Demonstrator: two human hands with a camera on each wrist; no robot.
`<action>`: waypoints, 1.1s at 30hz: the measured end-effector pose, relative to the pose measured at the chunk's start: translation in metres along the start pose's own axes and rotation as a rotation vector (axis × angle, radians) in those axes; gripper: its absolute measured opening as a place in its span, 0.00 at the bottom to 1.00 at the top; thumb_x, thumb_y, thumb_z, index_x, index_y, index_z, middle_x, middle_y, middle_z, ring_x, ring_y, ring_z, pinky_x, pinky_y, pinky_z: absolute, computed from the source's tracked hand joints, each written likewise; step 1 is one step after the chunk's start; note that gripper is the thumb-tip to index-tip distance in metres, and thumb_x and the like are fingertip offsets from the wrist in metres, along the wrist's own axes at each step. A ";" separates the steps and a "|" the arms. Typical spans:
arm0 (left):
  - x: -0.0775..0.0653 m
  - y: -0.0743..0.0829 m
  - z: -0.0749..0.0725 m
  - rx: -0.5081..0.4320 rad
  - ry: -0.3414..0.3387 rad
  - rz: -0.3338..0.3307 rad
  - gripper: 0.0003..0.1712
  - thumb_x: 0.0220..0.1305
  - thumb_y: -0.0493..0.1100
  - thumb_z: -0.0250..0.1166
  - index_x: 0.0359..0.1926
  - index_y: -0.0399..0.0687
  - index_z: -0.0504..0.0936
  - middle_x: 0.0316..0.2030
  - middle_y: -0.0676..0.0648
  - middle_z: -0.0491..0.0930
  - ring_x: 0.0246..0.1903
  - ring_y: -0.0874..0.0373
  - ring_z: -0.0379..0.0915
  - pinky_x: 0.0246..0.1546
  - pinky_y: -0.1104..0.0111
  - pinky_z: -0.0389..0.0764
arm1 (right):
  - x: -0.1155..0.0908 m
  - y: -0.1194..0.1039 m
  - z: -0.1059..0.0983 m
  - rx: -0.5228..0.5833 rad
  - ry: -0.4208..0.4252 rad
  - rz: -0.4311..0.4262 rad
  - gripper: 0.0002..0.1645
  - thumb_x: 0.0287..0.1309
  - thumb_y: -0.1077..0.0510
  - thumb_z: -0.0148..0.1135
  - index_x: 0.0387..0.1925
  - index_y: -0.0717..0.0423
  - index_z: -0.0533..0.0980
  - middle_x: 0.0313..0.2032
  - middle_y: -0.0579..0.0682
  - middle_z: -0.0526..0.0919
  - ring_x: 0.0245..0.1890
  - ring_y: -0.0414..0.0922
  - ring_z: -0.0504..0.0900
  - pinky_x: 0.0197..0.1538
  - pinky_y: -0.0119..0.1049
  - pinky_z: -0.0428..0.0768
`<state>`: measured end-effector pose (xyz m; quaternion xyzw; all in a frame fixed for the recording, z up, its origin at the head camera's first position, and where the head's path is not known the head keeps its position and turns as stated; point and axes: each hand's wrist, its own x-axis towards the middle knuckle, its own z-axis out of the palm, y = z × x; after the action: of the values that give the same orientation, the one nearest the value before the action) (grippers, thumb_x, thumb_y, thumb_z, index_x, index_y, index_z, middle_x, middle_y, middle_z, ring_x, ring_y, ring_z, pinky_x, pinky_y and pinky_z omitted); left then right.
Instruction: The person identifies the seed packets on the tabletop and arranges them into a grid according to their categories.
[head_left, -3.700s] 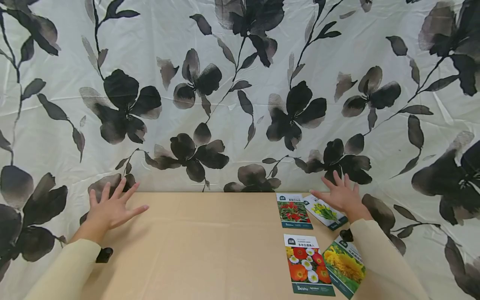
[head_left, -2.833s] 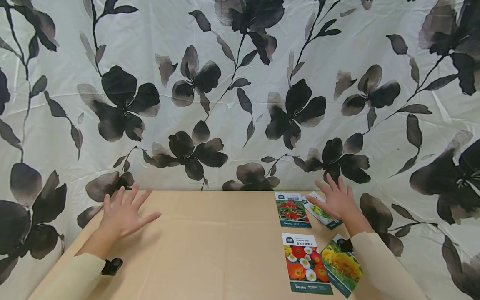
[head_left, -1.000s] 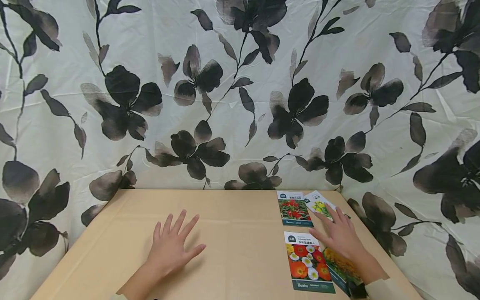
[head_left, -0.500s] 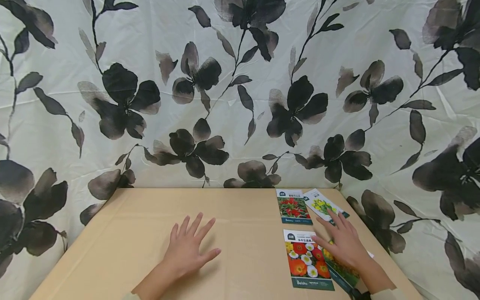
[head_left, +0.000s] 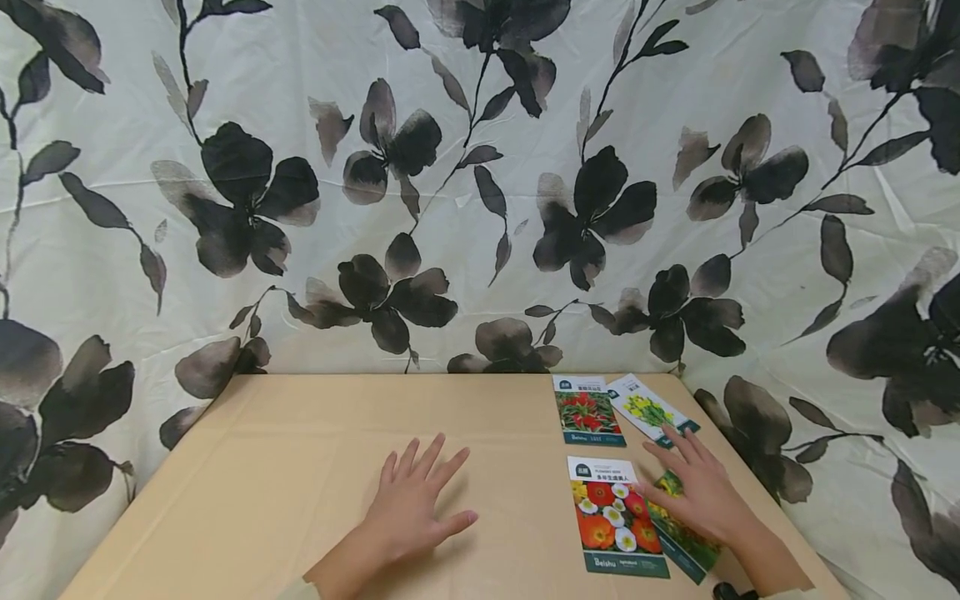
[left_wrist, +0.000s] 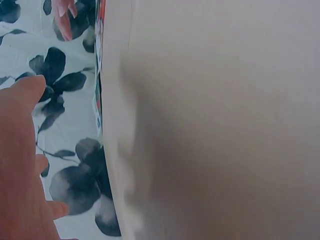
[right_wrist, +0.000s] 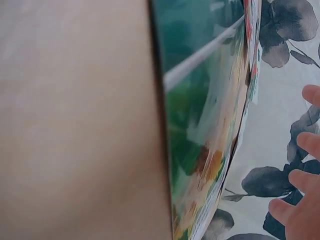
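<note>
My left hand [head_left: 416, 508] hovers over the middle of the tan table with its fingers spread, holding nothing; its shadow falls on the surface beneath. My right hand [head_left: 697, 492] is held with spread fingers above a seed packet with yellow flowers [head_left: 682, 546], hiding much of it. Whether it touches the packet I cannot tell from the head view; the right wrist view shows the fingers apart from it. Left of that hand lies a seed packet with red, orange and white flowers [head_left: 617, 518]. Behind are a red-flower seed packet [head_left: 588, 411] and a white-topped seed packet with small yellow blooms [head_left: 651, 408].
The tan table [head_left: 262, 483] ends at a straight back edge. Behind and around it hangs a white cloth [head_left: 465, 208] with black and grey flowers. A small black device [head_left: 731, 592] sits at my right wrist.
My left hand has come from the table's left edge to its middle. My right hand has drawn back from the far packets to the near yellow-flower packet. The packets show no clear shift.
</note>
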<state>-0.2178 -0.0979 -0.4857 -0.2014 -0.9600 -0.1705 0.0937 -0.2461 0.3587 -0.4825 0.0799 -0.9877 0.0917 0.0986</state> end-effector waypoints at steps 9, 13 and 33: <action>0.010 0.020 0.007 -0.061 -0.050 0.057 0.47 0.62 0.78 0.58 0.78 0.73 0.60 0.80 0.43 0.55 0.77 0.29 0.49 0.69 0.29 0.51 | -0.007 0.004 -0.005 -0.010 -0.034 0.003 0.49 0.53 0.21 0.63 0.66 0.46 0.76 0.75 0.62 0.62 0.74 0.73 0.53 0.65 0.82 0.53; 0.018 0.029 0.015 -0.066 -0.084 0.078 0.47 0.62 0.78 0.58 0.78 0.76 0.58 0.81 0.44 0.54 0.77 0.30 0.47 0.70 0.29 0.49 | -0.010 0.006 -0.006 -0.038 -0.028 0.011 0.50 0.52 0.21 0.63 0.66 0.47 0.77 0.74 0.64 0.63 0.73 0.74 0.54 0.65 0.81 0.54; 0.049 0.072 0.052 -0.138 -0.271 0.094 0.48 0.59 0.82 0.53 0.78 0.78 0.58 0.81 0.46 0.52 0.78 0.31 0.45 0.71 0.29 0.46 | -0.013 0.014 0.003 -0.029 -0.150 0.074 0.47 0.50 0.19 0.63 0.61 0.45 0.80 0.70 0.67 0.69 0.70 0.76 0.57 0.62 0.82 0.57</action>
<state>-0.2378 0.0000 -0.5010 -0.2734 -0.9393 -0.2027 -0.0426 -0.2366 0.3739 -0.4907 0.0484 -0.9958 0.0748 0.0217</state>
